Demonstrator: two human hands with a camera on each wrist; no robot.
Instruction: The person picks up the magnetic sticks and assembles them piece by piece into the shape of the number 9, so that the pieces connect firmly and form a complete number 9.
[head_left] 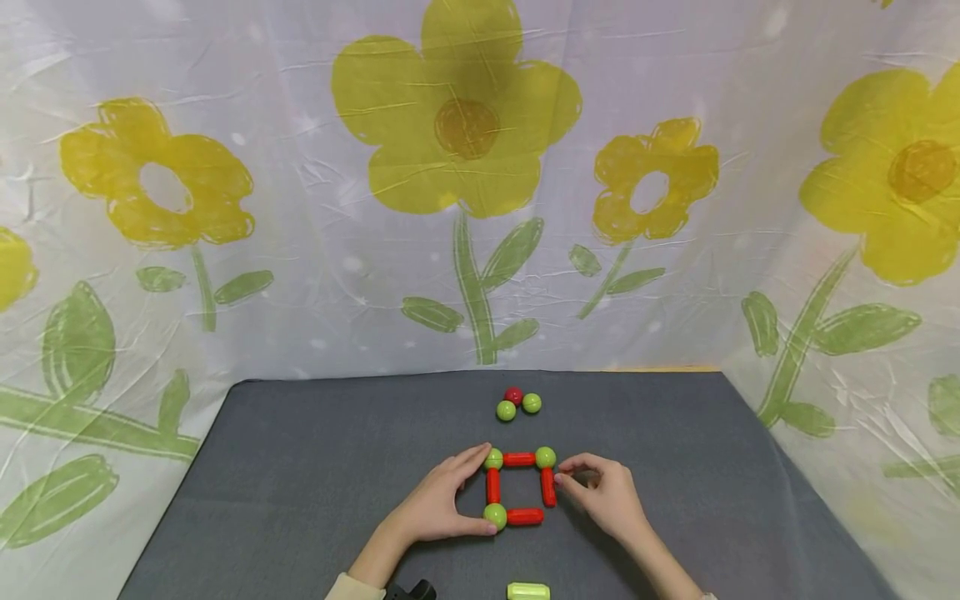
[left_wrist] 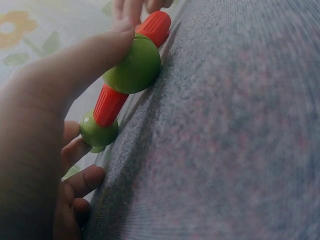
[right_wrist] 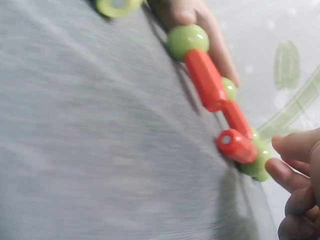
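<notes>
A square of red magnetic rods (head_left: 518, 459) and green balls (head_left: 545, 457) lies on the table; its lower right corner has no ball. My left hand (head_left: 442, 498) holds its left side, thumb on the near green ball (left_wrist: 132, 67) and fingertips at the far one (left_wrist: 97, 129). Close by the right-hand red rod (head_left: 548, 487), my right hand (head_left: 606, 493) has its fingers loosely bent, holding nothing. In the right wrist view those fingers (right_wrist: 285, 175) are just beside the corner ball (right_wrist: 260, 162). One rod shows a bare silvery end (right_wrist: 227, 139) there.
Behind the square sit a red ball (head_left: 513, 396) and two green balls (head_left: 532, 403). A light green rod (head_left: 528, 592) lies at the near edge of view. The dark grey table (head_left: 300, 467) ends at a flower-print curtain (head_left: 360, 275).
</notes>
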